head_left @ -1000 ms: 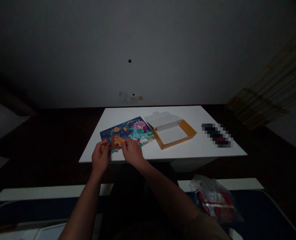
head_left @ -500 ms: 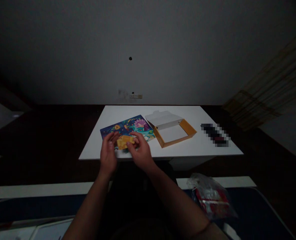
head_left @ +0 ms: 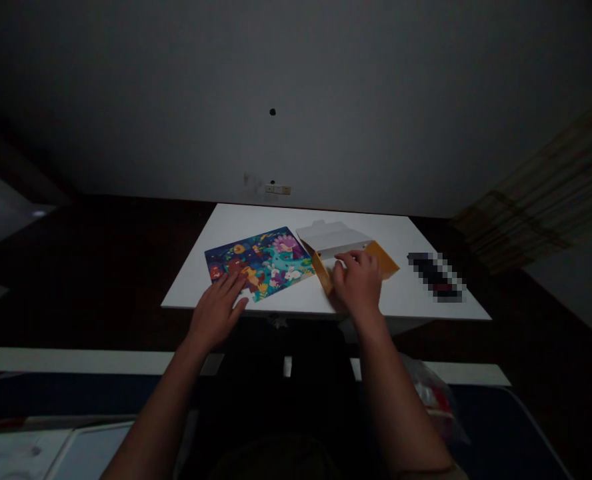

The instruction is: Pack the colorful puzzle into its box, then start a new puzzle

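Observation:
A colourful picture puzzle (head_left: 271, 257) with animals lies on the white table. My left hand (head_left: 221, 300) rests on its lower left part, fingers stretched out and thumb apart, holding nothing. Beside the puzzle stands an open yellow box (head_left: 383, 259) with a white inside, its lid folded back. My right hand (head_left: 361, 280) is over the box, fingers bent and thumb and index finger apart. Nothing shows between them. The hand hides much of the inside of the box. White shows at the lower corner of the puzzle by my left thumb.
The white table (head_left: 286, 303) stands before a grey wall with a socket (head_left: 277, 189). A blurred-out dark object (head_left: 436, 277) lies at the table's right. Behind my right forearm is a clear plastic bag (head_left: 441, 400) with red contents. A curtain (head_left: 521, 200) hangs at the right.
The yellow piece that was between both hands is no longer held. My left hand has come down onto the puzzle, and my right hand has moved right to the box.

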The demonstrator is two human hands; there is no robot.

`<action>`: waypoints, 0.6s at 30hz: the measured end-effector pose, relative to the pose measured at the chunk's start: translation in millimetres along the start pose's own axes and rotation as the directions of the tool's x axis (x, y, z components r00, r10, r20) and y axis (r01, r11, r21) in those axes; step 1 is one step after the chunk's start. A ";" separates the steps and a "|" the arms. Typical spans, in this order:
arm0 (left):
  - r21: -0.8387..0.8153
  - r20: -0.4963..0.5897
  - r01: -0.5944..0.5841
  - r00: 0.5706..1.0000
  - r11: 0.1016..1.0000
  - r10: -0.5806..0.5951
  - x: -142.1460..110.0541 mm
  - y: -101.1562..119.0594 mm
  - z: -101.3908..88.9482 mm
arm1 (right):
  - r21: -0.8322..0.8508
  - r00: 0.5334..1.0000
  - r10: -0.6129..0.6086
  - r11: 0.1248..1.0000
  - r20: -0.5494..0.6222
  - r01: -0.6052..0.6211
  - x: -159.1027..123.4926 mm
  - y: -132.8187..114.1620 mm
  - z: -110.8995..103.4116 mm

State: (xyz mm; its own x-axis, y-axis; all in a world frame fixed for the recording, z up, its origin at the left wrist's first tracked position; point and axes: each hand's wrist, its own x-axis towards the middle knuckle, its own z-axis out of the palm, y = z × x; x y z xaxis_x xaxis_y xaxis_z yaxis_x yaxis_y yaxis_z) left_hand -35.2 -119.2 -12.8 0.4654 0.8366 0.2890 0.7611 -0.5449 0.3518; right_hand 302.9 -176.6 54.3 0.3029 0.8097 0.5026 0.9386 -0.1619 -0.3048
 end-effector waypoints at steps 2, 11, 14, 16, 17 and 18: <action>0.007 0.001 0.003 1.000 1.000 -0.003 -3.4 -0.2 -1.1 | 0.087 0.990 -0.138 0.987 0.029 0.135 -12.0 -25.1 4.0; 0.111 0.059 -0.036 0.998 0.993 0.029 -22.6 -5.2 -4.0 | 0.382 0.782 -0.555 0.813 0.282 0.440 -70.4 -109.0 56.5; 0.079 0.052 -0.042 0.998 0.996 0.038 -26.1 -12.3 -1.6 | 0.352 0.747 -0.589 0.801 0.309 0.485 -70.9 -106.7 66.9; 0.078 0.042 -0.059 0.998 0.995 0.056 -25.4 -16.4 -0.4 | 0.345 0.735 -0.607 0.789 0.302 0.509 -67.6 -103.1 68.2; 0.085 0.037 -0.064 0.997 0.994 0.061 -24.0 -17.7 -0.2 | 0.345 0.732 -0.615 0.782 0.293 0.519 -65.4 -101.6 67.7; 0.096 0.037 -0.067 0.997 0.993 0.064 -22.1 -18.3 -0.3 | 0.346 0.729 -0.623 0.775 0.283 0.529 -63.1 -100.4 66.9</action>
State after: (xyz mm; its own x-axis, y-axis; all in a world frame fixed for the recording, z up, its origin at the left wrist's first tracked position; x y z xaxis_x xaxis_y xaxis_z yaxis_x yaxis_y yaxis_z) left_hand -59.6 -127.8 -25.3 0.5292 0.8017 0.2779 0.7680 -0.5918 0.2449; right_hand 178.5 -173.7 -1.0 -0.4113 0.8508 0.3270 0.8305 0.4977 -0.2501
